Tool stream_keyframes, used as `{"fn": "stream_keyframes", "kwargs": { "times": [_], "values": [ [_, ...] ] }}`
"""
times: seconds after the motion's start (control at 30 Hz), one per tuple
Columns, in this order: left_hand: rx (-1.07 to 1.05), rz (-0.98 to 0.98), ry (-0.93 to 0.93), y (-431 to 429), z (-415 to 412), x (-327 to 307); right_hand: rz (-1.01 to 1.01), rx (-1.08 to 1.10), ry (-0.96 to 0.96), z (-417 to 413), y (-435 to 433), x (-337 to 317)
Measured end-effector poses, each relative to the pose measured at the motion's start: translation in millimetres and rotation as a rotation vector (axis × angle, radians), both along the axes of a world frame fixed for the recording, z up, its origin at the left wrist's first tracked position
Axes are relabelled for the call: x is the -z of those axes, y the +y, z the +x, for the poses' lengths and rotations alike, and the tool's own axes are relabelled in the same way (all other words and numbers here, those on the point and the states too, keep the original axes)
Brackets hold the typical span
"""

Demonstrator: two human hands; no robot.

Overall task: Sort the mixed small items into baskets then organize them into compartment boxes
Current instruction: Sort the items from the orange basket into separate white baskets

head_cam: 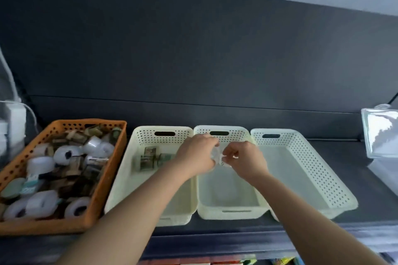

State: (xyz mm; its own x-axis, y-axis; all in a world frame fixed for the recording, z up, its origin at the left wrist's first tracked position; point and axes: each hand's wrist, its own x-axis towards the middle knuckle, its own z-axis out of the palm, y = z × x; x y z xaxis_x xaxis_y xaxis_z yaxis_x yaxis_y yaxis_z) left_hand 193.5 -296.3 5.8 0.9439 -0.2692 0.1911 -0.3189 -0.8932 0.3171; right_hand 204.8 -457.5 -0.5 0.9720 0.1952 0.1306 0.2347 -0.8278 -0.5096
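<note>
An orange basket (103,180) at the left holds several mixed items: white tape rolls, small brown blocks, round lids. Three cream perforated baskets stand in a row. The left basket (129,178) holds a few brown-green blocks (148,158). My left hand (197,154) and my right hand (244,160) meet above the far end of the middle basket (230,213), both pinching one small clear roll (218,155) between them. The right basket (312,170) shows nothing inside.
A clear plastic compartment box (380,135) stands at the right edge of the dark shelf. White cables and a white adapter (13,118) sit at the far left. A dark wall panel rises behind the baskets. Colourful items show below the shelf's front edge.
</note>
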Motion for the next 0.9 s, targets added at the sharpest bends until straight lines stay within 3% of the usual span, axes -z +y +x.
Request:
{"fn": "stream_keyframes", "kwargs": {
  "times": [0.2,0.37,0.57,0.73,0.9],
  "values": [
    [-0.056,0.367,0.11,-41.2,8.1,25.1,-0.302,-0.103,0.084,15.0,-29.7,22.5],
    [-0.06,0.462,0.213,-47.2,4.0,31.9,-0.481,-0.232,0.119,21.3,-29.9,38.5],
    [-0.078,0.369,0.069,-31.9,-5.9,20.7,-0.393,-0.204,0.058,30.3,-21.9,37.4],
    [-0.266,0.235,-0.104,19.3,-27.2,2.0,-0.306,-0.276,-0.052,28.2,21.9,20.7],
    [-0.454,0.252,-0.111,94.8,-61.7,-16.3,-0.163,-0.423,-0.124,6.2,92.4,1.4]
  ]
}}
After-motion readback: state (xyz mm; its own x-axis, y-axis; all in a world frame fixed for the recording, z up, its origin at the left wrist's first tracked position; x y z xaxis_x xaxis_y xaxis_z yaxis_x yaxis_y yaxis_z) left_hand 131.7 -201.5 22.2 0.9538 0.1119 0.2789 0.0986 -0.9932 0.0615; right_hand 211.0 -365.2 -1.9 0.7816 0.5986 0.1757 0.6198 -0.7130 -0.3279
